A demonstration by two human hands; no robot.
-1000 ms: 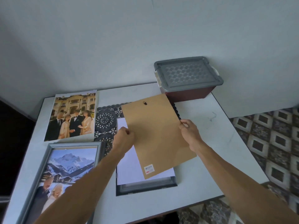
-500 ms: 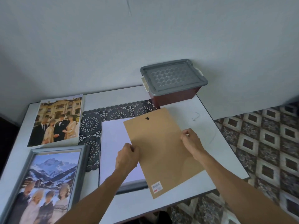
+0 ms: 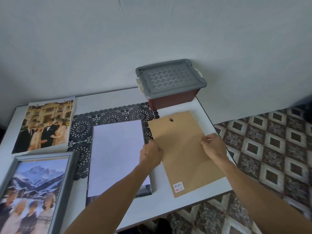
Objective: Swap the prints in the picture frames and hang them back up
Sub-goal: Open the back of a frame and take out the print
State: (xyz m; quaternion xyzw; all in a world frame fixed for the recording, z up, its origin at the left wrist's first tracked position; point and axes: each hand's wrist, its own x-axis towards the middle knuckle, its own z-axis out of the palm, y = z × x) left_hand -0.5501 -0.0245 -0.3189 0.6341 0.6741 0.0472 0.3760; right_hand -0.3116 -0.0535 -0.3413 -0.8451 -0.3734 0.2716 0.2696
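The left hand (image 3: 151, 155) and right hand (image 3: 213, 146) are pinching opposite edges of the brown backing board (image 3: 184, 149), which is lying on the desk (image 3: 168, 208) just beside the dark frame (image 3: 145, 190) holding a white sheet (image 3: 116, 152). The storage box (image 3: 170, 81) is sitting lidded, its contents hidden.

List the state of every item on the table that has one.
Brown cardboard backing board: out of its frame, gripped by left hand and right hand.
Dark picture frame: face down, back open, white sheet lying in it.
Grey-framed mountain print: framed, face up.
Loose mansion print: unframed, face up.
Grey-lidded maroon plastic box: lid shut.
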